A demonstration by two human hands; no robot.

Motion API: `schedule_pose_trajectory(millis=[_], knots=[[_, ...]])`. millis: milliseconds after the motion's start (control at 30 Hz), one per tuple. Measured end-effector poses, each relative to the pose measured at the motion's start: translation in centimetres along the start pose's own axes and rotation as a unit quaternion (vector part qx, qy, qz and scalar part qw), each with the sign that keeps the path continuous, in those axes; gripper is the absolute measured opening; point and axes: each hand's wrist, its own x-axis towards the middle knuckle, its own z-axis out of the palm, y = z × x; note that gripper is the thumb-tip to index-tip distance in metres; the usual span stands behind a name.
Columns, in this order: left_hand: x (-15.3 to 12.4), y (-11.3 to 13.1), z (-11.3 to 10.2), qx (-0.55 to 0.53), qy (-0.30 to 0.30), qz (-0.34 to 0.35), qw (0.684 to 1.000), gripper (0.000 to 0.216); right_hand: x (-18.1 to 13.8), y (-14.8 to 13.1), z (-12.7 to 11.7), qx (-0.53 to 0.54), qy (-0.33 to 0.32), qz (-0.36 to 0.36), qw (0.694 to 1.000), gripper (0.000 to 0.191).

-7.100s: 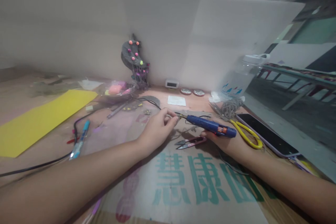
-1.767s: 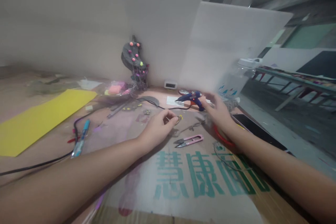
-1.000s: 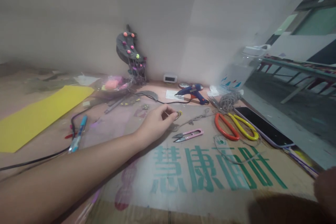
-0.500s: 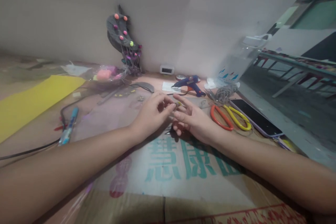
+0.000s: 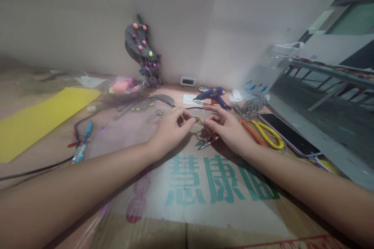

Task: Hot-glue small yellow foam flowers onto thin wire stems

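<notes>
Over the sheet of cardboard [image 5: 154, 229], my left hand [image 5: 173, 126] pinches one part of a thin greyish cord [image 5: 200, 137], its thumb against the index finger. A small yellow bead-like piece [image 5: 198, 118] sits on the cord between the two hands. My right hand [image 5: 228, 126] also has thumb and fingers closed on the cord, with its index finger stretched forward. Below the right hand, silver blades with a bit of red handle, seemingly small snips [image 5: 203, 145], lie on the cardboard, partly covered by the hand.
Right of my hands lie scissors with orange and yellow handles [image 5: 273, 136], a phone [image 5: 289, 134] and a grey cord bundle [image 5: 253, 107]. A blue glue gun [image 5: 214, 96] and small clock [image 5: 187, 81] stand behind. Leftward are a marker [image 5: 83, 142], yellow sheet [image 5: 43, 124] and pompom-covered grey crescent [image 5: 133, 46].
My hands have moved apart, the right one shifting rightward, so the cord and yellow piece show between them. The snips' blades are more exposed. The whole view has shifted slightly.
</notes>
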Motion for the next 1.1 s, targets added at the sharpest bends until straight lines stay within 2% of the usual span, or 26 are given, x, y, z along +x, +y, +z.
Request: schedule_pose_trajectory(millis=[133,300,367,467,633,700,767,900,967,1000,1100], knots=[[-0.1,0.0,0.0,0.005,0.002,0.010,1.000,0.013,-0.1,0.0,0.2,0.027,0.000,0.032,0.999,0.039],[-0.1,0.1,-0.1,0.028,0.005,0.034,0.999,0.013,-0.6,-0.5,0.5,0.033,-0.072,0.083,0.993,0.053],[-0.1,0.1,0.0,0.023,0.006,0.031,0.999,0.013,-0.6,-0.7,0.4,0.010,-0.071,0.078,0.994,0.053],[0.0,-0.1,0.0,0.012,0.007,0.025,1.000,0.013,-0.3,-0.7,0.0,-0.003,-0.046,0.058,0.997,0.043],[0.0,-0.3,0.1,0.008,0.005,0.026,1.000,0.012,0.1,0.2,-0.3,0.046,-0.044,0.010,0.998,0.028],[0.0,-0.3,0.1,0.005,0.004,0.020,1.000,0.013,0.1,0.5,-0.4,-0.001,-0.028,-0.028,0.999,0.024],[0.1,-0.3,0.0,0.003,0.000,0.012,1.000,0.013,0.1,0.5,-0.6,-0.105,0.003,-0.083,0.991,0.022],[0.1,-0.3,0.1,0.005,-0.006,0.002,1.000,0.014,0.0,0.2,-1.1,-0.324,0.059,-0.185,0.926,0.012],[0.1,-0.3,0.1,0.000,-0.010,0.001,1.000,0.014,0.0,0.0,-1.2,-0.367,0.061,-0.215,0.903,0.004],[0.1,-0.3,0.1,-0.003,-0.013,0.001,1.000,0.014,0.0,-0.1,-1.2,-0.372,0.054,-0.227,0.898,0.006],[0.1,-0.3,0.1,-0.004,-0.018,-0.006,1.000,0.015,0.0,-0.4,-1.2,-0.364,0.032,-0.244,0.898,0.013]])
